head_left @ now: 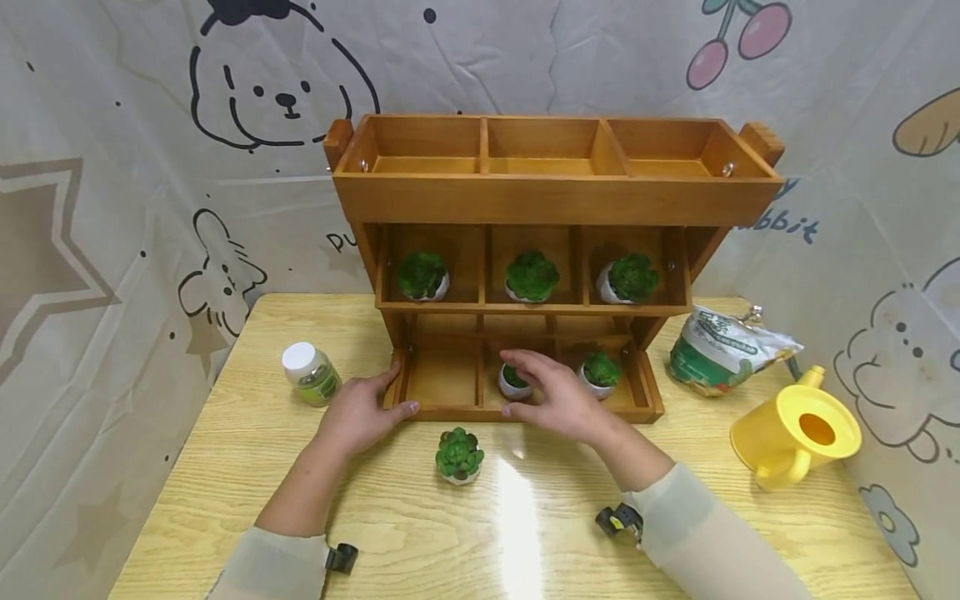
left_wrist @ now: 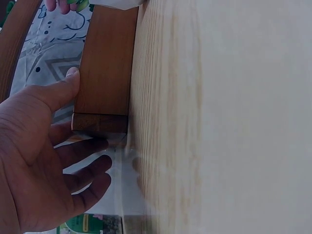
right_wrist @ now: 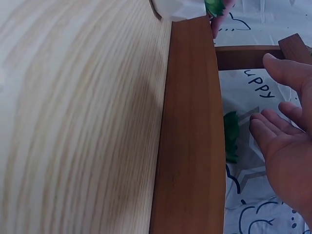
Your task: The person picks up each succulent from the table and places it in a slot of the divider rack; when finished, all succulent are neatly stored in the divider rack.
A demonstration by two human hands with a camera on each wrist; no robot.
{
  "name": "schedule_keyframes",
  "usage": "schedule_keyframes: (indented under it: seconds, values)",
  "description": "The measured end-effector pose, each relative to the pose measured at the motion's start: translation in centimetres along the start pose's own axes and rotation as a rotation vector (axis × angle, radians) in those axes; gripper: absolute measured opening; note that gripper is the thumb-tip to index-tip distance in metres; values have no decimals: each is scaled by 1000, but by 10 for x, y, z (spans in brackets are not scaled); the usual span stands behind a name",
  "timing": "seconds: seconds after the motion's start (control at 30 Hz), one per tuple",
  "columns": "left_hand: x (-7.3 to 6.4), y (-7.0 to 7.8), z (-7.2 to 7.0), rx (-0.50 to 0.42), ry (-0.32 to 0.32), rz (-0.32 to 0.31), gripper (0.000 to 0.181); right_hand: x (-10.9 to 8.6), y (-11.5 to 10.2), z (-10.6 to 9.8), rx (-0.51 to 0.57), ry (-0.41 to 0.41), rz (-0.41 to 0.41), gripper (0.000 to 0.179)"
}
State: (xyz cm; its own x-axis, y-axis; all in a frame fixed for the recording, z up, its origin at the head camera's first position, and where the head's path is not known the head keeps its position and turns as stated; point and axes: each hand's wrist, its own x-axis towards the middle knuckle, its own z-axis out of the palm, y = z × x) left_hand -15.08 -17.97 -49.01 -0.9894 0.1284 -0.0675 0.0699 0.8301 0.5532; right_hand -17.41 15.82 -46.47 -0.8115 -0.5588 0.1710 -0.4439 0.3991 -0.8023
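A brown wooden tiered planter shelf (head_left: 525, 200) stands in front of me. My left hand (head_left: 362, 410) grips the front left corner of its bottom tier, thumb on the front board (left_wrist: 108, 63) and fingers round the side. Over the middle bottom compartment, my right hand (head_left: 558, 396) hovers with thumb and fingers apart, holding nothing. Just beside its fingers sits a small potted succulent (head_left: 513, 385), partly hidden by the hand. Another potted succulent (head_left: 600, 371) stands in the right bottom compartment. On the table before the shelf is a succulent in a white pot (head_left: 459, 455).
Three potted succulents (head_left: 532, 277) fill the middle tier, one per compartment. A white-lidded jar (head_left: 311, 373) stands left of the shelf. To the right are a green and white bag (head_left: 723, 350) and a yellow watering can (head_left: 787, 433). Patterned cloth (head_left: 112, 250) hangs around the table.
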Motion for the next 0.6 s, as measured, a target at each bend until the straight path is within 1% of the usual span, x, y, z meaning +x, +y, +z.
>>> schedule_keyframes:
  seconds: [0.17,0.3,0.43,0.6]
  values:
    - [0,-1,1,2,-1,3,84,-2,-1,4,16,-33,-33,78]
    - [1,-1,1,2,1,9,84,-3,-1,8,58,-81,-56,78]
    - [1,-2,2,5,1,8,84,-5,-2,12,74,-128,-76,80]
    - [0,-2,1,8,1,-3,83,-6,-4,17,77,-176,-64,83]
